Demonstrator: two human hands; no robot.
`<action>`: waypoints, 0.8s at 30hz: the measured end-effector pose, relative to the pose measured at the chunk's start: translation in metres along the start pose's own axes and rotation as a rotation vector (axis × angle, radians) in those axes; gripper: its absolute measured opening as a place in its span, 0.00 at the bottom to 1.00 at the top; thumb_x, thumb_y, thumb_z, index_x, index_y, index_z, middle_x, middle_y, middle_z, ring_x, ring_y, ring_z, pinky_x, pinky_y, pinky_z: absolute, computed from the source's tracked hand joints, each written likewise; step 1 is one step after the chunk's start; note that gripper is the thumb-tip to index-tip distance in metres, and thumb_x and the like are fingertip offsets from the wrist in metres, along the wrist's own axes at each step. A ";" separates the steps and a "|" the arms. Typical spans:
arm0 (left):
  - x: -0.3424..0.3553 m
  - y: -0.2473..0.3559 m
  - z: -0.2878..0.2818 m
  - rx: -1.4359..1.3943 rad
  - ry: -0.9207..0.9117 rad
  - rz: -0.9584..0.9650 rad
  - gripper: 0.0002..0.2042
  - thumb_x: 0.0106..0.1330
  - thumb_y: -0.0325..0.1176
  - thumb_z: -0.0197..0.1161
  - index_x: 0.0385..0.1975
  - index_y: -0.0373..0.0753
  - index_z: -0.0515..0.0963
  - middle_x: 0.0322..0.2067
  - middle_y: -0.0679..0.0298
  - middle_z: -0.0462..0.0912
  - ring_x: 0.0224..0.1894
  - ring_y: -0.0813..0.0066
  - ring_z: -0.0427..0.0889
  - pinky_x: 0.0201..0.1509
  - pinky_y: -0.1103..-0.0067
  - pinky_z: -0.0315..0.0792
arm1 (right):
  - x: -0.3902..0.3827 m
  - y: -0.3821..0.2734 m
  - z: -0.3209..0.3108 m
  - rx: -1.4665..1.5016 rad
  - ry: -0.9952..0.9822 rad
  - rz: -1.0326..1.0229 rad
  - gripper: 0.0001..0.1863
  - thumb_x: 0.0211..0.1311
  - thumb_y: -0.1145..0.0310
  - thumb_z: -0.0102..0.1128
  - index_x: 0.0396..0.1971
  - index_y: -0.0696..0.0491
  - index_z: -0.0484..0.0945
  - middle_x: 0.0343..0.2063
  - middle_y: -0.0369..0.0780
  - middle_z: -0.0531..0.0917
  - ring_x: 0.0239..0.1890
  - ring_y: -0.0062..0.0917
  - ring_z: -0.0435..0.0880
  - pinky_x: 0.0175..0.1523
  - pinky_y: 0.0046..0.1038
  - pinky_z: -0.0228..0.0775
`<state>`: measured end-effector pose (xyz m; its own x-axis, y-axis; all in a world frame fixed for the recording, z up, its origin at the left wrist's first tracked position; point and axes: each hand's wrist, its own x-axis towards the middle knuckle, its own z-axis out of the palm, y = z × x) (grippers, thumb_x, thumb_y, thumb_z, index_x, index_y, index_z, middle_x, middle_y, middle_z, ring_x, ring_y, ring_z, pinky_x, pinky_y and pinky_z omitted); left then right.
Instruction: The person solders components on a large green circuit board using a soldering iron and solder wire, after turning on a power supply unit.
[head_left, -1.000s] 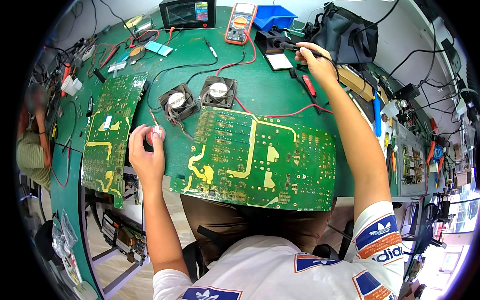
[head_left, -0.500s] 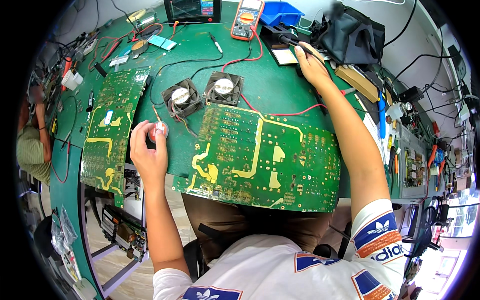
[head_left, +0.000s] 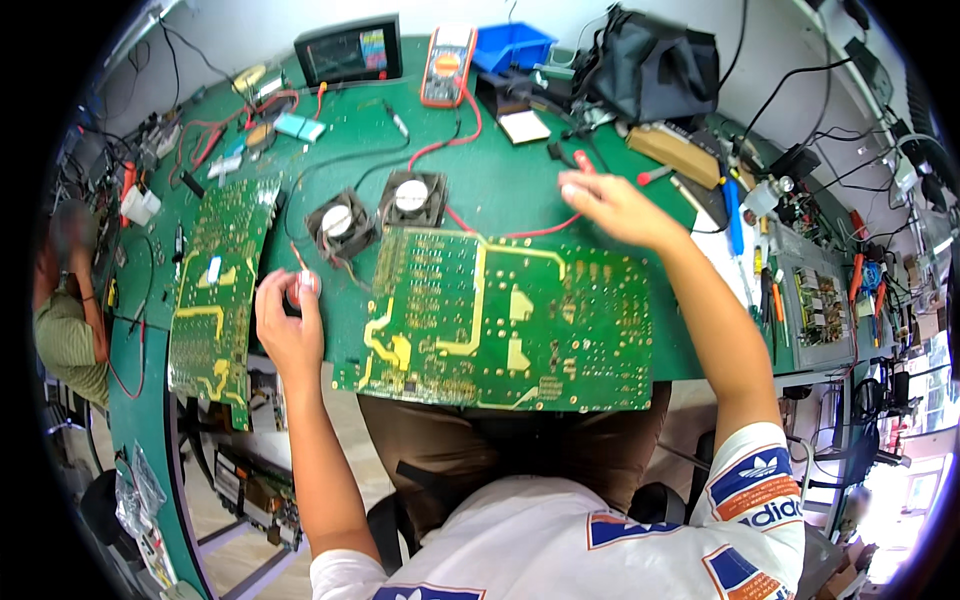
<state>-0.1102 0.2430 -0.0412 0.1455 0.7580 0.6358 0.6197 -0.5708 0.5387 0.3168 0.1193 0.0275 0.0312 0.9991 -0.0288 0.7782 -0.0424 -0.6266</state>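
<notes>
My left hand (head_left: 290, 320) is closed around a small round reel (head_left: 296, 290) with a reddish label. A thin copper-coloured strip sticks out from it, like desoldering braid. My right hand (head_left: 625, 208) hovers over the bench to the right of the fans, fingers stretched out, with nothing visible in it. Beyond its fingertips lies a red-handled probe (head_left: 583, 160); a red lead passes beside the hand. In front of me rests a large green circuit board (head_left: 500, 330), solder side up, overhanging the bench edge. A second green board (head_left: 225, 290) lies left of my left hand.
Two black cooling fans (head_left: 413, 198) (head_left: 342, 225) sit behind the large board. Farther back are an orange multimeter (head_left: 447, 65), a black screen unit (head_left: 349, 50), a blue tray (head_left: 512, 46) and a dark bag (head_left: 655, 65). Tools lie at right. Another person (head_left: 70, 335) sits far left.
My right hand has left the dark-handled tool by the holder and come nearer, toward the large board. My left hand still holds the reel. The whole view has shifted slightly.
</notes>
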 end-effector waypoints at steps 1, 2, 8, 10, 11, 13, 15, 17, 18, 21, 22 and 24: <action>0.000 -0.002 0.001 0.010 0.019 0.010 0.08 0.59 0.28 0.60 0.36 0.32 0.78 0.43 0.51 0.80 0.50 0.53 0.78 0.56 0.66 0.69 | -0.011 -0.002 -0.002 0.034 0.050 -0.037 0.25 0.68 0.53 0.53 0.50 0.61 0.76 0.42 0.47 0.84 0.45 0.35 0.82 0.52 0.31 0.71; -0.002 -0.004 0.003 0.020 0.037 0.019 0.08 0.59 0.28 0.60 0.36 0.33 0.78 0.44 0.50 0.79 0.50 0.52 0.78 0.56 0.66 0.69 | -0.023 -0.001 -0.001 0.067 0.098 -0.076 0.23 0.68 0.55 0.54 0.48 0.62 0.77 0.40 0.47 0.84 0.43 0.33 0.83 0.50 0.30 0.72; -0.001 -0.005 0.001 0.016 0.025 0.026 0.07 0.58 0.28 0.60 0.33 0.33 0.76 0.44 0.48 0.78 0.51 0.50 0.76 0.56 0.64 0.68 | -0.067 -0.030 -0.059 0.112 0.238 -0.108 0.16 0.65 0.63 0.59 0.44 0.60 0.80 0.34 0.43 0.85 0.36 0.24 0.83 0.45 0.28 0.75; 0.000 0.000 -0.001 0.019 0.071 0.058 0.06 0.59 0.27 0.60 0.31 0.31 0.75 0.37 0.51 0.79 0.50 0.51 0.77 0.56 0.65 0.68 | -0.075 -0.033 -0.078 0.067 0.383 -0.170 0.16 0.64 0.63 0.59 0.44 0.60 0.80 0.34 0.42 0.85 0.35 0.23 0.83 0.45 0.27 0.75; 0.001 -0.004 0.000 0.022 0.067 0.060 0.07 0.58 0.28 0.60 0.32 0.31 0.75 0.39 0.50 0.78 0.50 0.50 0.77 0.56 0.64 0.68 | -0.076 -0.038 -0.089 0.048 0.414 -0.170 0.14 0.65 0.68 0.58 0.44 0.62 0.79 0.35 0.41 0.85 0.41 0.22 0.84 0.49 0.26 0.75; -0.002 -0.003 0.001 0.014 0.061 0.053 0.07 0.58 0.28 0.60 0.33 0.31 0.74 0.40 0.49 0.78 0.49 0.50 0.76 0.56 0.64 0.68 | -0.077 -0.051 -0.106 0.033 0.529 -0.243 0.15 0.63 0.65 0.58 0.45 0.60 0.79 0.32 0.42 0.84 0.34 0.23 0.83 0.41 0.27 0.76; -0.001 -0.008 -0.002 0.033 0.053 0.054 0.09 0.58 0.28 0.60 0.35 0.31 0.74 0.43 0.48 0.77 0.49 0.49 0.76 0.55 0.64 0.68 | -0.071 -0.078 -0.125 -0.068 0.599 -0.280 0.15 0.62 0.67 0.59 0.44 0.60 0.79 0.32 0.44 0.83 0.33 0.24 0.83 0.40 0.27 0.76; -0.002 -0.005 0.001 0.030 0.063 0.053 0.10 0.59 0.28 0.60 0.37 0.30 0.74 0.43 0.48 0.77 0.49 0.49 0.76 0.55 0.64 0.68 | -0.058 -0.094 -0.143 -0.343 0.733 -0.442 0.14 0.60 0.68 0.58 0.43 0.60 0.79 0.38 0.49 0.83 0.41 0.36 0.82 0.49 0.34 0.73; -0.002 -0.005 0.001 0.033 0.067 0.050 0.10 0.59 0.28 0.60 0.38 0.30 0.74 0.44 0.48 0.76 0.49 0.49 0.75 0.55 0.64 0.68 | -0.045 -0.096 -0.153 -0.507 0.799 -0.549 0.15 0.59 0.69 0.57 0.43 0.60 0.78 0.41 0.50 0.82 0.45 0.40 0.81 0.53 0.36 0.71; -0.004 -0.007 -0.003 0.042 0.009 0.011 0.14 0.59 0.28 0.60 0.44 0.30 0.72 0.49 0.47 0.74 0.53 0.48 0.72 0.59 0.63 0.65 | -0.001 -0.106 -0.176 -0.718 0.927 -0.537 0.18 0.57 0.70 0.58 0.47 0.61 0.76 0.46 0.50 0.79 0.52 0.43 0.76 0.58 0.38 0.67; -0.004 -0.006 -0.002 0.039 -0.012 -0.003 0.15 0.59 0.28 0.60 0.46 0.30 0.72 0.50 0.47 0.73 0.54 0.47 0.71 0.60 0.62 0.64 | 0.014 -0.108 -0.187 -0.776 0.973 -0.540 0.18 0.57 0.70 0.57 0.47 0.61 0.75 0.46 0.50 0.79 0.53 0.43 0.76 0.59 0.38 0.67; -0.005 -0.004 -0.001 0.039 -0.025 -0.005 0.17 0.59 0.28 0.59 0.48 0.29 0.71 0.51 0.46 0.72 0.55 0.46 0.71 0.61 0.62 0.63 | 0.047 -0.111 -0.209 -0.888 1.062 -0.546 0.19 0.56 0.71 0.57 0.48 0.62 0.74 0.48 0.51 0.78 0.54 0.43 0.75 0.60 0.39 0.66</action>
<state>-0.1145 0.2414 -0.0463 0.1617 0.7688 0.6187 0.6500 -0.5548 0.5194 0.3625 0.1716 0.2586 -0.2557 0.4426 0.8595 0.9507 -0.0461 0.3066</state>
